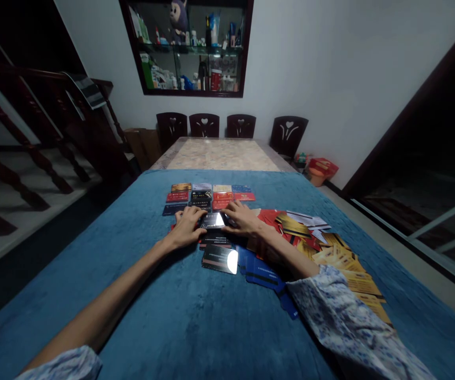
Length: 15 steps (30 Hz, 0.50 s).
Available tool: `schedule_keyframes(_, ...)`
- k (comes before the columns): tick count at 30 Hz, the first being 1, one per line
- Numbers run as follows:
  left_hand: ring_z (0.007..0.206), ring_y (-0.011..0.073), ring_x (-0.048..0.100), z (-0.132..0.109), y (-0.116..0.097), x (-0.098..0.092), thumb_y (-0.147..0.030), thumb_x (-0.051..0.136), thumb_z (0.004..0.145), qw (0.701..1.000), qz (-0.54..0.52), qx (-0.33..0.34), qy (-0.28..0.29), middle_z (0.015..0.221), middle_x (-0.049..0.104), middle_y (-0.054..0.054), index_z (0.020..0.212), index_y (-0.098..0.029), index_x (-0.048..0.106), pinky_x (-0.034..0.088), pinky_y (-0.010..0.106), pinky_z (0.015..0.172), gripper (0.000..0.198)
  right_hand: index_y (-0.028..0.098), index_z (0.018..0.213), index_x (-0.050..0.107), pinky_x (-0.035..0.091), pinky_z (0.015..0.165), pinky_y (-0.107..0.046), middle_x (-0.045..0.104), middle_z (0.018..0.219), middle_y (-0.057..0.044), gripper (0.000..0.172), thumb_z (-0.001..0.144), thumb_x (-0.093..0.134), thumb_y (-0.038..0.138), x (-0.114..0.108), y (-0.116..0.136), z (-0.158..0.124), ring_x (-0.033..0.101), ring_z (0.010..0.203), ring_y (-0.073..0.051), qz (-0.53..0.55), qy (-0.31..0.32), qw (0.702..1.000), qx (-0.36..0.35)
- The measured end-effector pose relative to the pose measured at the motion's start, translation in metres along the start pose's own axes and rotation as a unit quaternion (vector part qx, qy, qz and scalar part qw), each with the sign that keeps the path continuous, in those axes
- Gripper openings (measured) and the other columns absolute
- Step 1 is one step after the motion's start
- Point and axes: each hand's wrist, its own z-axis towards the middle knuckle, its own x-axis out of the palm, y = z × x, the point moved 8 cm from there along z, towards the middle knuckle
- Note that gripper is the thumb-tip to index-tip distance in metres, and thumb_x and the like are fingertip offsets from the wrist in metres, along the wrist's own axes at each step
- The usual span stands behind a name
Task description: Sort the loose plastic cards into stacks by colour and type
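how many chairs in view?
4. All are beyond the far end of the table: leftmost chair, second chair beside it, third chair further right, rightmost chair near the table's far right corner. Others may be hidden.

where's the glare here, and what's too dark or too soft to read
Head view: white glare on the black card between left hand and right hand, and on the nearer card; head view: deep shadow around the railing; head view: most card print unreadable.
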Motion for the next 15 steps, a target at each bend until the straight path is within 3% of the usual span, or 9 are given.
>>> schedule_keyframes(10, 0.126, 0.0351, 0.045, 0.013, 0.015, -0.023, -0.027, 0.063, 0.08, 0.999, 0.032, -0.023, -0.016, 0.135, 0.058, 0.012, 0.134, -0.022, 0.06, 0.032, 0.055, 0.105, 0.054, 0.017, 0.138, 0.058, 0.045, 0.091, -0.041, 0.057, 0.126, -0.018, 0.056, 0.09, 0.068, 0.044, -0.031, 0.01, 0.029, 0.044, 0.121, -0.032, -0.005, 0.021, 1.0, 0.018)
schedule_keyframes(15, 0.127, 0.0373, 0.043, 0.024, 0.034, -0.031, -0.03, 0.065, 0.079, 0.997, 0.054, -0.047, -0.013, 0.133, 0.059, 0.011, 0.132, -0.024, 0.061, 0.034, 0.056, 0.102, 0.054, 0.016, 0.142, 0.057, 0.045, 0.092, -0.042, 0.056, 0.129, -0.019, 0.059, 0.092, 0.067, 0.045, -0.032, 0.007, 0.048, 0.045, 0.122, -0.033, 0.004, 0.029, 0.999, 0.033)
